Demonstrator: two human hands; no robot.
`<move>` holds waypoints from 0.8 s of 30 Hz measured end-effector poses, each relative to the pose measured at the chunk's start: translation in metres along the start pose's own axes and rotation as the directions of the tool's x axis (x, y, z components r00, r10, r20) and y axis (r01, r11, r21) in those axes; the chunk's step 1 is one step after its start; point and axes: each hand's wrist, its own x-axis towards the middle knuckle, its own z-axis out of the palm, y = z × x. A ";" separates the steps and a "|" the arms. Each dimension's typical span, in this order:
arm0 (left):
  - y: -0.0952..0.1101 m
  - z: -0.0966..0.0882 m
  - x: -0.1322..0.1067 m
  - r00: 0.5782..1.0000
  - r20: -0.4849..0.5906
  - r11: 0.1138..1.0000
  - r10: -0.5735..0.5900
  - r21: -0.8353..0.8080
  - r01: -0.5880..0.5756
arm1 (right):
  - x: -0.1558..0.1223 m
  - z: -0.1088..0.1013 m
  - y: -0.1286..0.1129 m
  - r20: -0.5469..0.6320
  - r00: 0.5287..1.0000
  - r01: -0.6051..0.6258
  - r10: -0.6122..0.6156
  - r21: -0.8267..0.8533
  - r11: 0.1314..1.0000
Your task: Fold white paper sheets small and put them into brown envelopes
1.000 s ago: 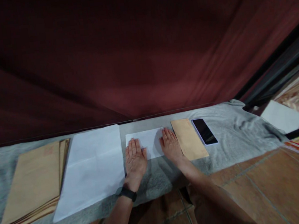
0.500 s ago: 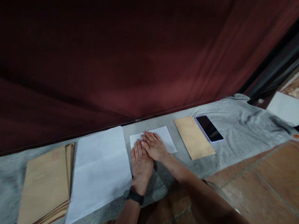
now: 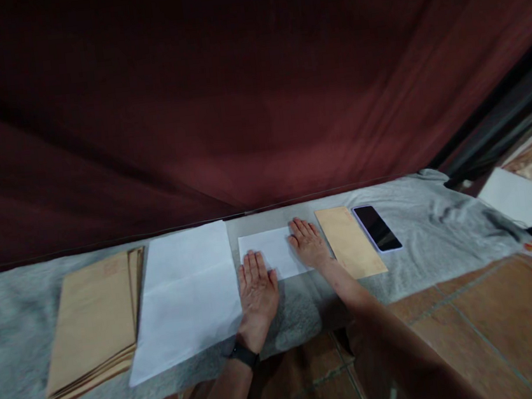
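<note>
Between my hands a small white sheet of paper (image 3: 279, 252), apparently folded, lies flat on a grey cloth (image 3: 415, 221). My left hand (image 3: 258, 290) rests open on its left part, fingers extended. Over its right end my right hand (image 3: 309, 244) lies flat, fingers a little spread. Just right of that hand is a single brown envelope (image 3: 352, 244), its lower left edge close to my wrist. A larger white sheet of paper (image 3: 185, 292), with a faint crease across it, lies to the left of my left hand. Neither hand grips anything.
A stack of brown envelopes (image 3: 90, 322) lies at the far left. A phone (image 3: 377, 228) with a pale purple edge sits beyond the single envelope. Dark red fabric (image 3: 245, 99) rises behind the cloth. Brown floor tiles (image 3: 500, 314) show in front.
My right hand has slid right, away from my left hand, to the small sheet's right end. My left hand stays on the left part. The view has shifted slightly.
</note>
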 end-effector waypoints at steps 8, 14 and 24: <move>0.003 -0.012 -0.018 0.978 0.061 0.979 0.200 0.014 -0.201 | 0.015 -0.012 -0.002 0.007 1.000 0.017 -0.017 0.072 0.997; -0.002 -0.016 -0.016 0.963 0.118 0.968 0.243 0.029 -0.248 | 0.018 -0.017 -0.010 0.021 0.999 -0.048 0.047 0.026 0.999; -0.009 -0.025 -0.014 0.927 0.178 0.937 0.329 0.057 -0.343 | 0.020 -0.023 -0.002 0.089 0.995 -0.034 0.032 0.020 0.999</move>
